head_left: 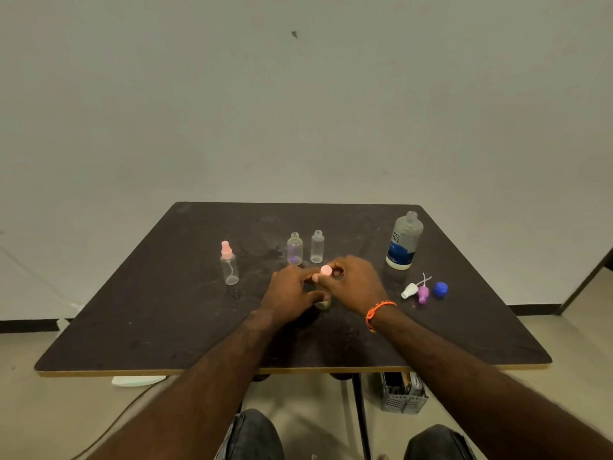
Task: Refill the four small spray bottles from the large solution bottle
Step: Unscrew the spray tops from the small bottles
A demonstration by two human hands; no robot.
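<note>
A person seated at a dark desk [166, 327] worked on a small spray bottle [322, 303] held upright between both hands; the left hand [292, 293] curled around its clear body while the right hand [351, 283] pinched the pink pump cap [326, 270] at its top. Just beyond the hands stood two uncapped small bottles [295, 248] [317, 246]; a fourth, pink-capped bottle [229, 263] stood off beyond the left hand. The large solution bottle [404, 241], open-necked, stood past the right hand, with loose sprayer heads [418, 291] and a blue cap [440, 289] nearer. The little bottles looked light, thin-walled and easily tipped, best steadied by the body and turned at the cap.
</note>
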